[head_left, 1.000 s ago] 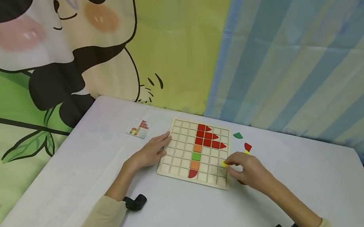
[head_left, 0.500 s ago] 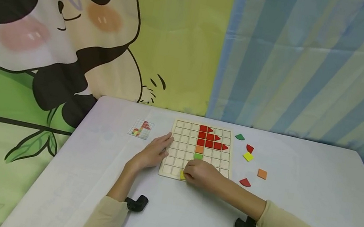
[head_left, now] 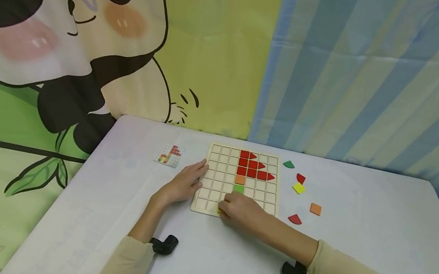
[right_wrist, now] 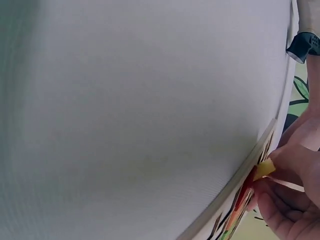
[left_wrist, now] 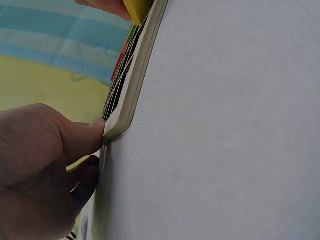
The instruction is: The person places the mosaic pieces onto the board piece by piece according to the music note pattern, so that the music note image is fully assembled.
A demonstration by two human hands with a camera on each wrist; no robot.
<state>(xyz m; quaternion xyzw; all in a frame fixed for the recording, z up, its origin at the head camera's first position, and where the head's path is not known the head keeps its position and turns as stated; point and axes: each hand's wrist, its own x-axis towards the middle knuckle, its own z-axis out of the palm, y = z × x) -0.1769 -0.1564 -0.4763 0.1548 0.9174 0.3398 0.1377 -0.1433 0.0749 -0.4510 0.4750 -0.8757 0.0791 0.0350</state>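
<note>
A wooden grid board (head_left: 217,175) lies on the white table (head_left: 223,273), with red, orange and green tiles in its middle columns. My right hand (head_left: 240,208) pinches a yellow tile (head_left: 219,210) low over the board's near row, left of the middle. The right wrist view shows that yellow tile (right_wrist: 264,169) between my fingertips (right_wrist: 295,160) at the board's edge (right_wrist: 240,187). My left hand (head_left: 185,182) rests flat against the board's left side. In the left wrist view its thumb (left_wrist: 82,140) touches the board's edge (left_wrist: 132,97), and the yellow tile (left_wrist: 137,7) shows at the top.
Loose tiles lie right of the board: a green one (head_left: 288,164), a red one (head_left: 301,178), a yellow square (head_left: 298,188), an orange square (head_left: 315,209) and a red quarter round (head_left: 295,219). A small pattern card (head_left: 169,154) lies left of the board.
My right hand carried the yellow tile from the board's right side to its near row, then lowered it slightly. The left hand stayed put.
</note>
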